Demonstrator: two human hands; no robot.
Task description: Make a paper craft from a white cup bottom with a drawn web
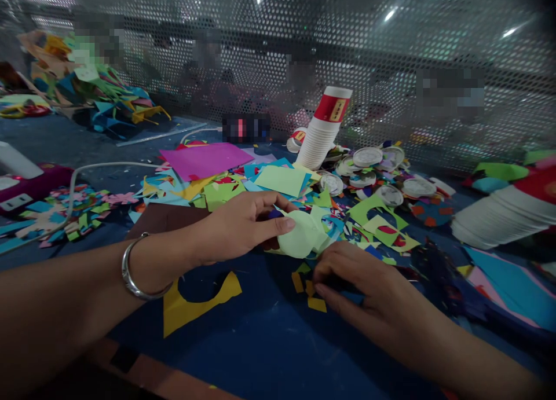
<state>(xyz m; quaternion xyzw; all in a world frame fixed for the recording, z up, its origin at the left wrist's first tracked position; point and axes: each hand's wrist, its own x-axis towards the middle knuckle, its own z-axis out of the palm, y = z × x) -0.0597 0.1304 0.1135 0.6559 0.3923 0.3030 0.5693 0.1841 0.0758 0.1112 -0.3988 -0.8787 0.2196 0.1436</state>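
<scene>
My left hand (243, 226), with a silver bangle on the wrist, pinches a pale green paper circle (300, 236) between thumb and fingers above the blue tabletop. To its right, my right hand (360, 278) rests low with fingers curled, its fingertips at small yellow paper scraps (317, 304); whether it grips one is hidden. A yellow sheet remnant with a round cut-out (197, 310) lies below my left wrist. Green cut-out offcuts (384, 226) lie beyond my right hand. Under my left forearm shows dark brown paper (167, 217).
A leaning stack of paper cups (324, 128) stands at the back, beside several whitish discs (367, 157). More cups (499, 215) lie at right, near a dark blue tool (464, 298). Magenta paper (204, 160) tops the scraps. A white cable (113, 165) leads to a purple power strip (41, 186).
</scene>
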